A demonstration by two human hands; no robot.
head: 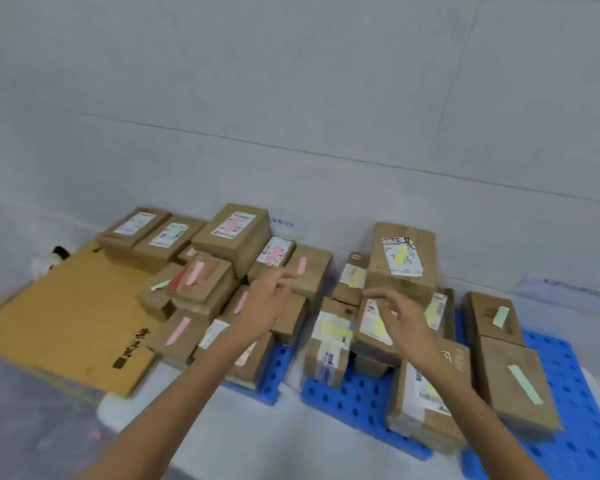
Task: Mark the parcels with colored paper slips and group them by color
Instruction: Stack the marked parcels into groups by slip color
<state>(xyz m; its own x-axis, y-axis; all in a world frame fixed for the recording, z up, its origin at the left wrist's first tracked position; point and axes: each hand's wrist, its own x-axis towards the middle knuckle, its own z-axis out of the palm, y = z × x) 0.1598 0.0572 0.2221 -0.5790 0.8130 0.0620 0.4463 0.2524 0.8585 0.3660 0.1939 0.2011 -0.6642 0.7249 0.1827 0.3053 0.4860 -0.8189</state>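
Hands out over the stacks, both empty, fingers loosely spread: left hand [267,299] over pink-slip parcels [179,329], right hand [404,317] over yellow-slip parcels [333,329]. Green-slip parcels [520,379] grouped right on blue pallet [354,396]. Grouping judged nearly done. Next likely: carry stray green-slip parcel [151,301] from pink pile rightwards; far-left parcels [136,225], slips unclear.

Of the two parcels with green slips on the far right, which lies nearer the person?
The larger parcel in front, with the longer green slip; the other parcel sits behind it, toward the wall.
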